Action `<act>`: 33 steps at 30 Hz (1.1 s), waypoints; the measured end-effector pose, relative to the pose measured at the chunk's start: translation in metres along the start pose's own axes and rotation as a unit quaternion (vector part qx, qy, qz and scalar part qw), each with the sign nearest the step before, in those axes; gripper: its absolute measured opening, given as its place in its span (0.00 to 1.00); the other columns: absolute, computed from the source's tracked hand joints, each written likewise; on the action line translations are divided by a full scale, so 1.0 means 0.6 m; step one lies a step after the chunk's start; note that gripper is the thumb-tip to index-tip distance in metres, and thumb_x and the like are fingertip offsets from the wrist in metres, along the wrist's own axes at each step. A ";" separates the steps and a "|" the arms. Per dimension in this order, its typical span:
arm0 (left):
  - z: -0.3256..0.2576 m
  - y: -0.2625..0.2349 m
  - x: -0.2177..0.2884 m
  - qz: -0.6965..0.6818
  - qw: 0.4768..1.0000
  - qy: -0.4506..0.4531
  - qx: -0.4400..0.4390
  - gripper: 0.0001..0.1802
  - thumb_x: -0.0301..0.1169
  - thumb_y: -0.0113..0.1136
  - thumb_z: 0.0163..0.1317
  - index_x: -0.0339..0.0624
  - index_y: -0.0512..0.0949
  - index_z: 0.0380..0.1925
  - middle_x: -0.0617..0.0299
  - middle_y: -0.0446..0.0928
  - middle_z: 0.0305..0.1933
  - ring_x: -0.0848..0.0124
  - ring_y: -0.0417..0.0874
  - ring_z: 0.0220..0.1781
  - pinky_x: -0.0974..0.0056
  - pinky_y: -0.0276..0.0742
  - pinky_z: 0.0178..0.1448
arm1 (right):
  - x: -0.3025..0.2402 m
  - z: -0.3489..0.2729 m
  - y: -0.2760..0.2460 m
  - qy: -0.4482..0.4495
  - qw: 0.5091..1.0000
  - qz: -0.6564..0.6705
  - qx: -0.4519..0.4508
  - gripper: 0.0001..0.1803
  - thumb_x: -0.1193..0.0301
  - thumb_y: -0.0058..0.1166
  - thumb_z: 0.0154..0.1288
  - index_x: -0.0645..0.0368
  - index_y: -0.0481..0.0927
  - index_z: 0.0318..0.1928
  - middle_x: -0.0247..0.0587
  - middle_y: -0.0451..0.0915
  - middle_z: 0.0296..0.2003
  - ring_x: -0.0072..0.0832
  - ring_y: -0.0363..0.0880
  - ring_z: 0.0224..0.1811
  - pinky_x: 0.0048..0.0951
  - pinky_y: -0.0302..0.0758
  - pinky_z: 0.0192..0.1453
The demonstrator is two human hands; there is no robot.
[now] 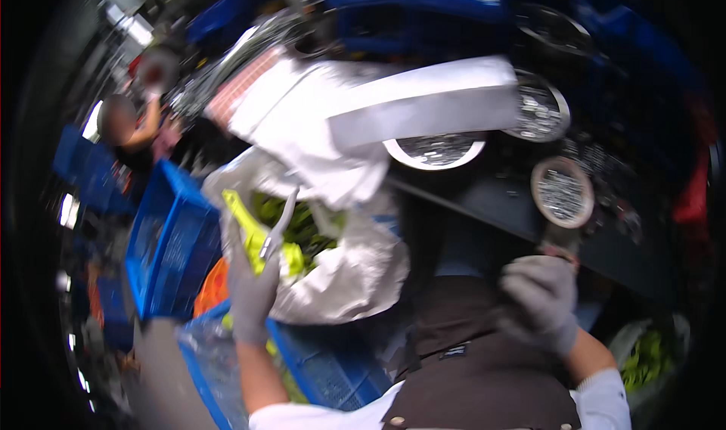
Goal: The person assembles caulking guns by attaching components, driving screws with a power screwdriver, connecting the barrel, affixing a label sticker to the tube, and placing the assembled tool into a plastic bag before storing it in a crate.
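Observation:
My left hand (253, 290), in a pale grey glove, grips a bright yellow-green piece (246, 222) with a curved grey metal lever (281, 222) beside it. It is held over the left side of a white woven sack (355, 282), which stands open with yellow-green parts (306, 229) inside. On the right, my gloved right hand (541, 298) has its fingers curled, just nearer to me than a round bowl of small metal parts (562, 194). Motion blur and the fingers hide what it holds, if anything.
A long grey-white block or box (431, 101) lies partly over a metal-rimmed bowl (435, 154) on the dark bench (499, 203). Blue crates (178, 241) stand at the left; another (329, 366) is below the sack. Yellow-green parts (646, 362) lie lower right. Other people (128, 131) are far left.

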State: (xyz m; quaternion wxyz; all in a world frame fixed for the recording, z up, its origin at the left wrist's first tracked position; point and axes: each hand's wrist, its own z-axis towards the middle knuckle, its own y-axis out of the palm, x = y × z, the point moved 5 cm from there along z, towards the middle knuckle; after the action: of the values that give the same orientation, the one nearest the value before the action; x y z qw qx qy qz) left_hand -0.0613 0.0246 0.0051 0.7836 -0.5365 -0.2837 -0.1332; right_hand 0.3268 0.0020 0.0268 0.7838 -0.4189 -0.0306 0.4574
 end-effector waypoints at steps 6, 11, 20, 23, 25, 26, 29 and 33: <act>-0.115 0.077 0.255 -0.377 0.804 -0.010 -0.460 0.34 0.35 0.62 0.55 0.36 0.67 0.63 0.45 0.71 0.61 0.60 0.74 0.61 0.57 0.68 0.64 | -0.028 0.028 0.021 -0.036 0.997 0.016 0.060 0.19 0.67 0.59 0.51 0.46 0.80 0.47 0.31 0.76 0.45 0.30 0.76 0.47 0.32 0.76 0.44; -0.092 0.172 0.329 -0.431 0.687 0.226 -0.540 0.36 0.40 0.69 0.54 0.26 0.71 0.58 0.46 0.73 0.58 0.63 0.77 0.54 0.62 0.72 0.56 | 0.044 -0.026 -0.024 0.094 0.975 0.201 -0.020 0.21 0.63 0.63 0.50 0.54 0.77 0.45 0.37 0.77 0.32 0.36 0.80 0.34 0.36 0.74 0.36; -0.075 0.291 0.461 -0.360 0.807 0.269 -0.383 0.27 0.26 0.66 0.58 0.37 0.72 0.58 0.50 0.76 0.55 0.60 0.81 0.51 0.64 0.75 0.56 | 0.217 -0.010 -0.091 0.220 0.929 0.239 -0.175 0.17 0.68 0.65 0.52 0.59 0.81 0.43 0.42 0.80 0.37 0.33 0.82 0.41 0.31 0.76 0.45; -0.058 0.338 0.415 -0.277 0.860 0.278 -0.326 0.18 0.24 0.60 0.61 0.38 0.74 0.52 0.53 0.80 0.41 0.67 0.84 0.40 0.67 0.78 0.41 | 0.340 0.023 -0.101 0.233 0.968 0.085 -0.046 0.18 0.59 0.64 0.51 0.56 0.82 0.39 0.43 0.80 0.38 0.38 0.80 0.41 0.35 0.75 0.47; -0.042 0.331 0.433 -0.430 0.820 0.097 -0.364 0.13 0.22 0.54 0.64 0.37 0.74 0.49 0.65 0.72 0.26 0.80 0.73 0.25 0.72 0.68 0.26 | 0.432 0.026 -0.102 0.262 0.951 -0.156 -0.054 0.16 0.58 0.62 0.51 0.55 0.83 0.37 0.42 0.80 0.37 0.36 0.81 0.42 0.36 0.75 0.46; -0.037 0.332 0.437 -0.458 0.810 0.041 -0.365 0.20 0.29 0.52 0.66 0.34 0.67 0.56 0.66 0.71 0.25 0.82 0.69 0.21 0.74 0.66 0.26 | 0.447 0.036 -0.096 0.254 0.954 -0.150 -0.054 0.16 0.58 0.62 0.51 0.55 0.83 0.37 0.42 0.80 0.37 0.36 0.81 0.42 0.36 0.75 0.46; -0.012 0.342 0.453 -0.538 0.756 0.042 -0.369 0.34 0.47 0.51 0.65 0.31 0.63 0.62 0.68 0.69 0.24 0.83 0.64 0.18 0.75 0.62 0.24 | 0.489 0.046 -0.071 0.291 0.865 -0.367 -0.180 0.13 0.59 0.60 0.51 0.54 0.83 0.33 0.41 0.81 0.34 0.34 0.82 0.40 0.37 0.75 0.44; 0.007 0.354 0.493 -0.588 0.731 0.028 -0.346 0.41 0.60 0.52 0.62 0.34 0.67 0.59 0.67 0.70 0.26 0.80 0.68 0.22 0.75 0.62 0.25 | 0.511 0.032 -0.071 0.302 0.868 -0.368 -0.142 0.10 0.63 0.61 0.51 0.55 0.82 0.31 0.39 0.80 0.28 0.34 0.81 0.33 0.37 0.74 0.40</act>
State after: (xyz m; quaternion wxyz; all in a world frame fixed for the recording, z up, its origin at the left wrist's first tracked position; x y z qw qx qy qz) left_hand 0.2842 0.1392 0.0175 0.3163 -0.4929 -0.4545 -0.6711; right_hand 0.5257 0.2320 -0.0346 0.7982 -0.6019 -0.0092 -0.0221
